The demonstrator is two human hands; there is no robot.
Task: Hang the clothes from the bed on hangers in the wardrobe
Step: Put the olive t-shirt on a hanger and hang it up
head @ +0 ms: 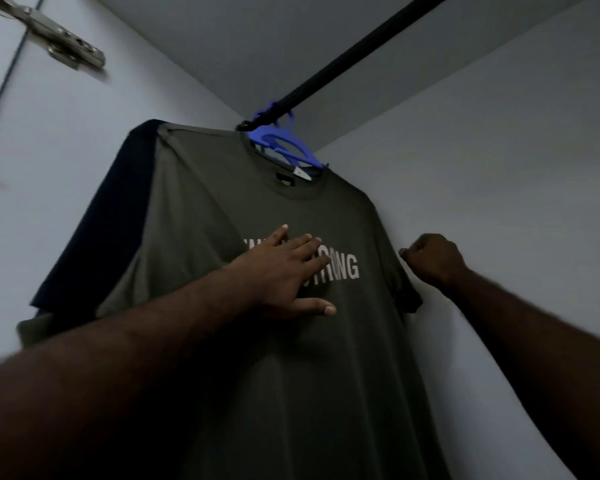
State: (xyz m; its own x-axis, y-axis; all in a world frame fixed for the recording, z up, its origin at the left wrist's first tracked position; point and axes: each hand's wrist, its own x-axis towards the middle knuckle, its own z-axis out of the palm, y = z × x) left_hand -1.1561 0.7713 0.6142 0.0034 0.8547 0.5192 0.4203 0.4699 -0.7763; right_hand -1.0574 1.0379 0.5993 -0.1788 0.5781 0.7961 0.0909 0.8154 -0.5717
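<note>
**Olive T-shirt on the rail, one palm flat on its chest**

The pale wardrobe wall (499,168) fills the view, seen from below, with its ceiling meeting it at the far corner. The olive T-shirt (257,393) hangs in the middle of the wardrobe and takes up most of the space. Its front faces near and its right sleeve lies against the right-hand wall.

Behind it and to the left hangs a dark navy garment (94,237), showing past the olive shoulder and sleeve.

A black rail (361,53) runs from the upper right down to the far corner. A blue hanger (291,147) carries the T-shirt from it, its hook over the rail and its arm showing through the neck opening.

The left hand (281,271) lies flat on the chest of the T-shirt. Its fingers are straight and spread and its thumb is held out low, covering part of the white print (347,268).

The right hand (433,261) is curled into a tight fist just beside the edge of the right sleeve. Its thumb tip is at the hem, and no cloth is visibly pinched.

A metal door hinge (59,39) sits at the top left, blurred. A small dark label (287,183) and a white tag (300,174) sit inside the collar.
</note>
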